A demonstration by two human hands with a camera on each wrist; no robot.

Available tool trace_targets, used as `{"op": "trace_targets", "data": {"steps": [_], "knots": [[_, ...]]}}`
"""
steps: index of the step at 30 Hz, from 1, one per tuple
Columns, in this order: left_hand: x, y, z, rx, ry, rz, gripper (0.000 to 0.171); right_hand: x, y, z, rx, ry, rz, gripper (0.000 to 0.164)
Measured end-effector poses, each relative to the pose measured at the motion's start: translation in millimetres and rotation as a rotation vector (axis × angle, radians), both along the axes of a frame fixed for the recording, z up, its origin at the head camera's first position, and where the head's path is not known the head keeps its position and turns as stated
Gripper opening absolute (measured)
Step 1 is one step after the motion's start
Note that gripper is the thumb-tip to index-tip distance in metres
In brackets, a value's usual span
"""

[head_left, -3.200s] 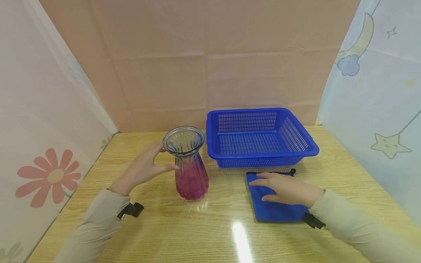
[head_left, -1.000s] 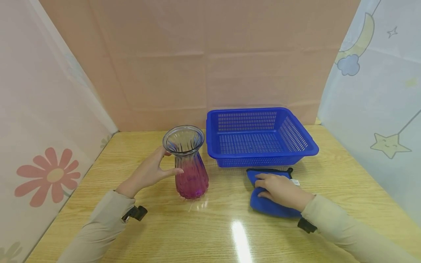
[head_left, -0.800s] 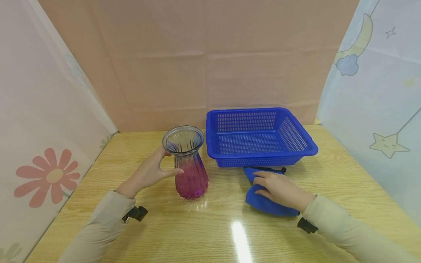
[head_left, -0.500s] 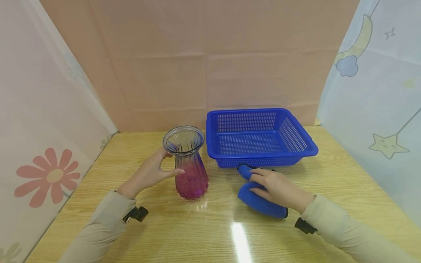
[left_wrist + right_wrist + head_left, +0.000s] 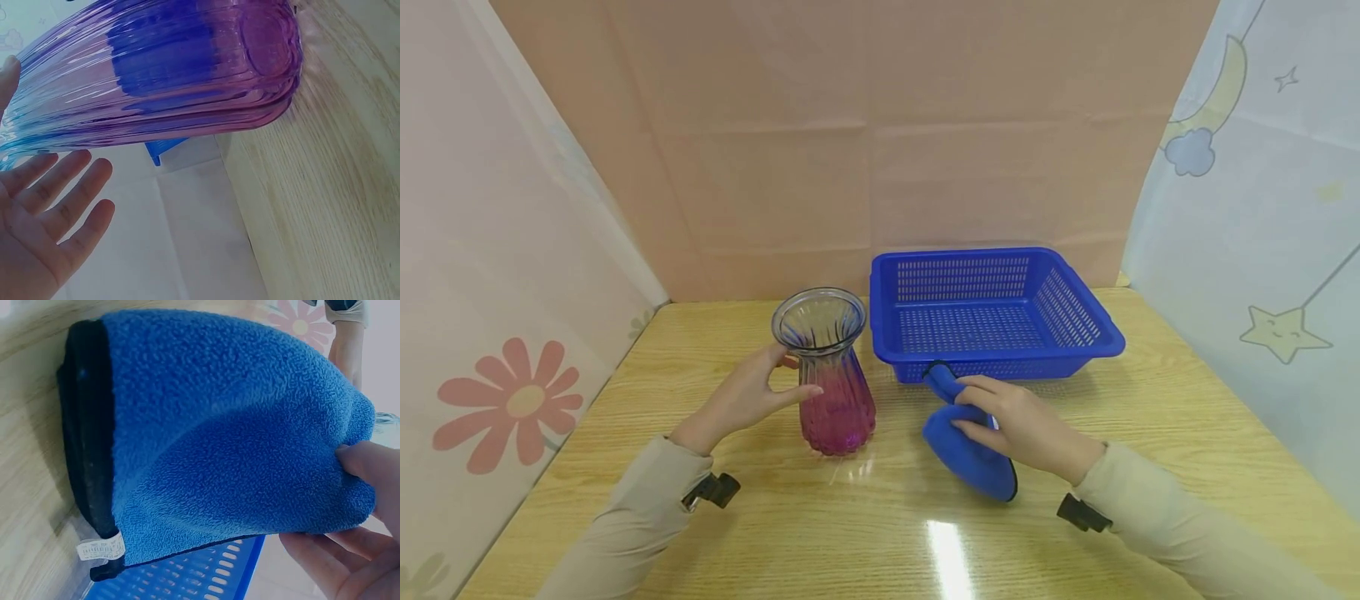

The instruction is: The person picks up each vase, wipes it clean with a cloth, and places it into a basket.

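Wood tabletop [image 5: 820, 542], peach backdrop [image 5: 865, 158] — left hand [image 5: 739, 402] wide at vase [image 5: 840, 407] — cloth [image 5: 968, 457] in right hand [image 5: 1028, 427].

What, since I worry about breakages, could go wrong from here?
The glass vase could tip if knocked: the left hand has its fingers spread beside it, not wrapped tightly round.
The blue terry cloth might slip or unfold, since the right hand pinches one part, leaving much of it loose.
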State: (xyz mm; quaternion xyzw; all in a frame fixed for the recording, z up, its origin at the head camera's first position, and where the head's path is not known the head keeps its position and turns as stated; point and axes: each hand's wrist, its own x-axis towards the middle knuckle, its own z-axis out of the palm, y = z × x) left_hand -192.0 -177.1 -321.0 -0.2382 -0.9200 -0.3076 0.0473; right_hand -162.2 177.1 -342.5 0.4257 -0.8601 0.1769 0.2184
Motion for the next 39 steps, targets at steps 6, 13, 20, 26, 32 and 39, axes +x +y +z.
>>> {"op": "trace_targets", "data": {"steps": [6,13,20,26,32,39], "knots": [[0.7,0.7,0.5,0.0,-0.021,0.004,0.067,-1.8,-7.1,4.3,-0.065,0.018,0.039,0.022],[0.1,0.5,0.7,0.007,-0.032,0.003,0.065,-5.1,-17.4,7.4,-0.157,0.02,0.095,0.019],[-0.2,0.5,1.0,0.02,-0.03,-0.002,0.065,-7.4,-29.0,12.3,-0.265,0.014,0.141,0.014],[-1.4,0.2,0.9,0.029,-0.031,-0.013,0.064,-4.7,-38.6,18.4,-0.335,-0.037,0.076,0.021],[-2.0,-0.2,0.2,0.031,-0.031,-0.016,0.063,-1.4,-48.7,23.0,-0.422,-0.15,0.072,0.025],[-1.9,-0.7,0.2,0.029,-0.04,-0.012,0.067,0.5,-59.4,27.0,-0.506,-0.225,0.057,0.037]]}}
